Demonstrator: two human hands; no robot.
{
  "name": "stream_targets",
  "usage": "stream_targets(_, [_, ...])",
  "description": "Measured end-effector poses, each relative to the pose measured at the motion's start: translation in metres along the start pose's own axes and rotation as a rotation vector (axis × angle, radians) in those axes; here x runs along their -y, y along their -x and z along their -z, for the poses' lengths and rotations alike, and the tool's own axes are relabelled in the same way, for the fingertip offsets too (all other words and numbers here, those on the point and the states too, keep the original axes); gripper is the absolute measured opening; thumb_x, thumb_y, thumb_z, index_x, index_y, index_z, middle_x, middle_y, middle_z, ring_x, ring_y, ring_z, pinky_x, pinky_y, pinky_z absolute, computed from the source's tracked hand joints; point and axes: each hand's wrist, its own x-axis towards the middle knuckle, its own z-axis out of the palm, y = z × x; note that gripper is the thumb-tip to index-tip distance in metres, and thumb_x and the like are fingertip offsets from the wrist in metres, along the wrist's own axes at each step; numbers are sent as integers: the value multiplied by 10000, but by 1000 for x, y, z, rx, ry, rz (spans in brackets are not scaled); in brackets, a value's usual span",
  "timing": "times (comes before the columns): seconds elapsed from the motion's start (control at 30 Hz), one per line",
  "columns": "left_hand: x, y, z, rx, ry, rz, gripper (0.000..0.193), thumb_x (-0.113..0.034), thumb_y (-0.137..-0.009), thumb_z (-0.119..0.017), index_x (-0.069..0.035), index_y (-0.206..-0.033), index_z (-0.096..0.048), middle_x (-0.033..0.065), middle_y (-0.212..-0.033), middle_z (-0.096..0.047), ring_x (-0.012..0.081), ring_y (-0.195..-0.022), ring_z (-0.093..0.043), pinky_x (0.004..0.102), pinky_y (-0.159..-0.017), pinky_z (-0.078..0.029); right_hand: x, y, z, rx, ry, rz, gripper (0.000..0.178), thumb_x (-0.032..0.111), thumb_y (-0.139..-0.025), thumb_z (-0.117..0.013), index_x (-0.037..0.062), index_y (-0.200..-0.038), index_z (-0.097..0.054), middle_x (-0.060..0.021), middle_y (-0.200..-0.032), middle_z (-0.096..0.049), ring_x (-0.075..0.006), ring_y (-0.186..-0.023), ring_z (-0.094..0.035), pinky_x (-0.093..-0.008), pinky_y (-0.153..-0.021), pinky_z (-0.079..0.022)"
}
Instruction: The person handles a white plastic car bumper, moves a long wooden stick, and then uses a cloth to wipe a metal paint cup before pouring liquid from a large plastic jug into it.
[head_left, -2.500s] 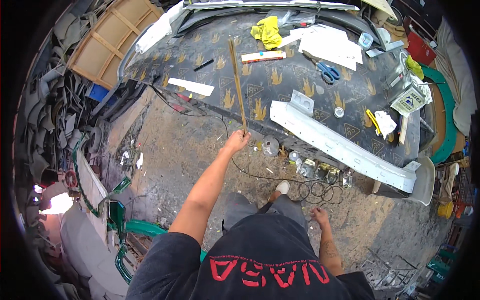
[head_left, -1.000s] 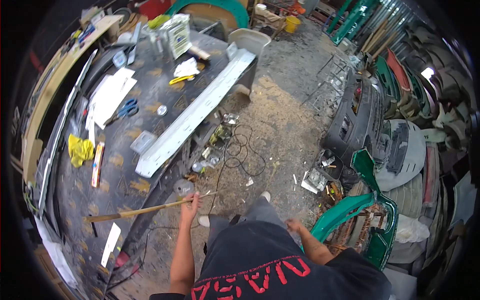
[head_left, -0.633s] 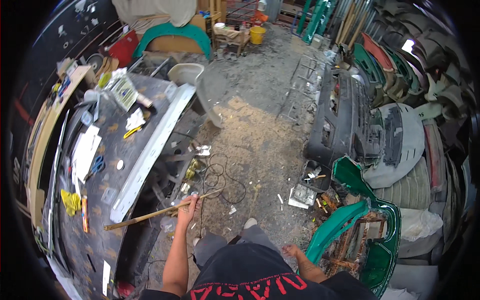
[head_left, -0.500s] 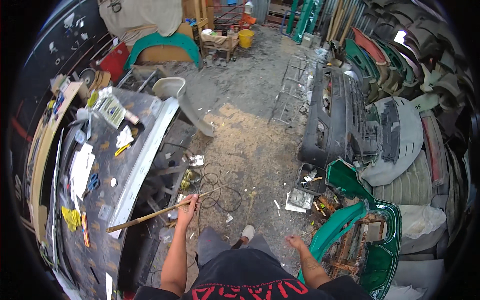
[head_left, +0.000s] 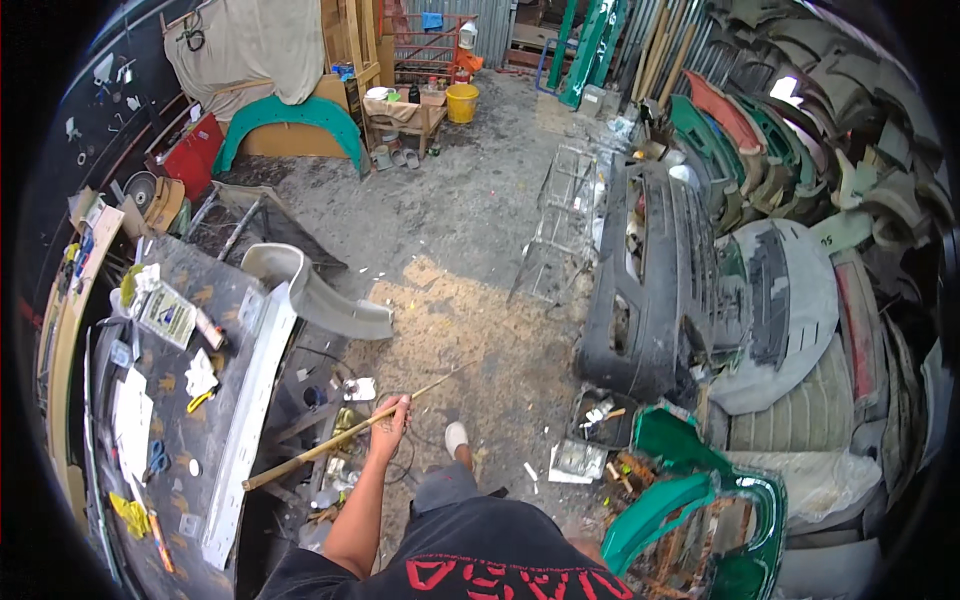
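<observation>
My left hand is closed round a long thin wooden stick. The stick slants over the floor, its thicker end low at the left beside the workbench and its thin tip up to the right. Of my right arm only a small patch of skin shows next to my dark shirt, by the green curved car body part; its fingers cannot be made out. At my left stands the dark workbench, edged with a pale metal strip.
On the bench lie blue scissors, a yellow cutter and papers. A grey curved panel juts from its far end. A black bumper and a tool bin line the right. Further off stands a yellow bucket.
I have stepped forward, so the bench and the green part sit lower in view. The stick stays in my left hand. My right hand has swung back, mostly out of sight.
</observation>
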Motion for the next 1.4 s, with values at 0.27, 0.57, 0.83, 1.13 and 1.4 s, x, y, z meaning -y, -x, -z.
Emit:
stream_targets(0.27, [-43,-171,-58,159,-153,-72,339,-296,-928,-579,20,-1032,-642,72,-789,-668,103,-652,-590,245,-597,-487,55,-68,86,-116,-749,-253,240,218,-839,-566,45,-970,-669,-98,-889,-664,-226,-783,-606,-373,-723,-476])
stream_targets(0.57, [-99,-363,-85,220,-266,-56,350,-293,-939,-545,21,-1070,-627,72,-801,-658,122,-648,-593,268,-593,-491,173,-254,385,-108,-963,-322,185,215,-858,-611,46,-916,-664,-41,-763,-644,-152,-606,-576,-338,-548,-497])
stream_targets(0.83, [-139,-486,-90,-75,-261,-61,315,-256,-935,-566,34,-1035,-637,72,-803,-673,123,-654,-607,256,-576,-469,152,-432,598,-47,-932,-220,314,285,-872,-631,29,-1055,-638,-96,-888,-667,-192,-654,-612,-336,-569,-525])
stream_targets(1.13, [-169,-622,-86,-297,-154,-2,323,-302,-945,-538,1,-964,-649,50,-775,-661,92,-651,-599,240,-576,-480,181,-592,810,-188,-822,-67,316,335,-877,-652,59,-1031,-641,-57,-862,-664,-152,-692,-627,-301,-590,-504])
stream_targets(1.4, [-176,-830,-101,-195,-260,-4,360,-311,-929,-534,5,-1049,-657,73,-837,-682,120,-645,-623,250,-552,-488,199,-648,818,-36,-854,-332,215,150,-864,-517,43,-994,-652,-71,-878,-661,-219,-743,-640,-355,-675,-533])
